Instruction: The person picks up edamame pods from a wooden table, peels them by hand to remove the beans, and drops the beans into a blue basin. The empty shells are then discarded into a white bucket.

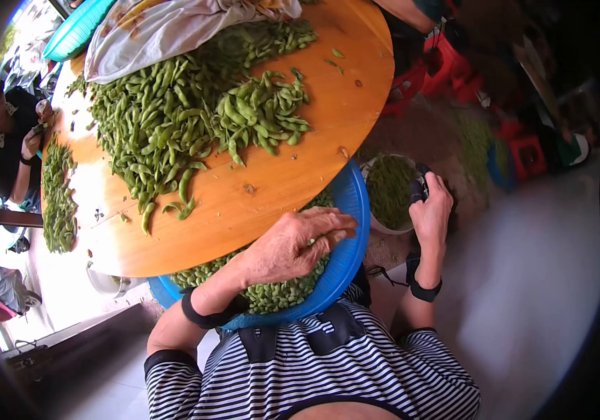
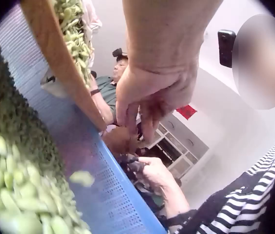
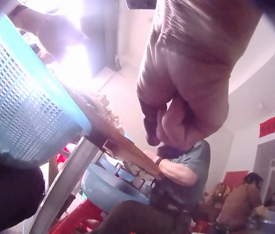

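1. Left hand (image 1: 300, 245) is laid open, fingers nearly straight, on the shelled beans (image 1: 279, 297) in the blue basket (image 1: 354, 210), which is tucked under the counter (image 1: 272, 189) edge against the person's lap.
2. Right hand (image 1: 431, 210) is held out to the side above the white bucket (image 1: 384, 229) of green husks. Its fingers are curled, but whether anything is gripped cannot be told.
3. Unshelled pods (image 1: 174, 119) are heaped on the counter, well apart from both hands.
4. By judgement, the beans are best spread with light, flat pressure and drawn away from the basket's rim, so that none is spilled. Husks are best released low over the bucket.
5. No brand or label is seen. A red paper (image 3: 271, 124) on the far wall carries marks too small to be read.
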Demonstrator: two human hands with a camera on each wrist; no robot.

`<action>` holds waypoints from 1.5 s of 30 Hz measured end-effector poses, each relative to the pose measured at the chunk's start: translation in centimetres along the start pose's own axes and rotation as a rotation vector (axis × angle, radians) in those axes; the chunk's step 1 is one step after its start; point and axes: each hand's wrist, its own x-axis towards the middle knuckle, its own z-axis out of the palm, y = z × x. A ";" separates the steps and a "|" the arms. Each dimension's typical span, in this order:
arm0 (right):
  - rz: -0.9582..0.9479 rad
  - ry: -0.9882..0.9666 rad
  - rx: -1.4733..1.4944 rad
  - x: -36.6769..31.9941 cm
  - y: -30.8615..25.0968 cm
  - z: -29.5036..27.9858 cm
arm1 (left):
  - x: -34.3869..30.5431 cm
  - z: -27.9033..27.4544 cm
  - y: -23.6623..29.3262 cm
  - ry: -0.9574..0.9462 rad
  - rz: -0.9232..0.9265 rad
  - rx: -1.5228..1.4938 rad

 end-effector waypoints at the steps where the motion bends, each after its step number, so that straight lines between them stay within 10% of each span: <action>1: 0.001 0.001 0.011 0.0 0.0 0.1 | -0.1 -0.9 0.7 0.099 -0.064 0.016; 5: 0.021 -0.028 0.014 0.1 -0.1 0.7 | 1.5 -4.2 -0.8 0.514 -0.092 0.573; 17: -0.048 -0.164 0.150 0.1 -2.1 -0.2 | 5.1 -5.1 -3.8 0.468 -0.128 1.090; 21: -0.153 -0.280 0.500 -0.2 -5.5 -1.3 | 3.3 -5.6 -2.9 0.588 -0.200 1.025; 25: -0.244 -0.372 0.705 -0.7 -8.9 -0.3 | 1.2 -5.9 -0.7 0.597 -0.405 0.444; 28: -0.154 -0.471 0.751 -1.3 -11.1 0.8 | -0.4 -5.2 -2.6 0.540 -0.318 -0.727; 31: -0.031 -0.577 0.845 -1.4 -12.2 0.8 | -0.8 -3.5 -1.8 0.596 -0.317 -0.922; 45: 0.205 -0.775 1.458 -2.2 -12.1 1.9 | -1.6 -1.0 -1.2 0.673 -0.176 -0.626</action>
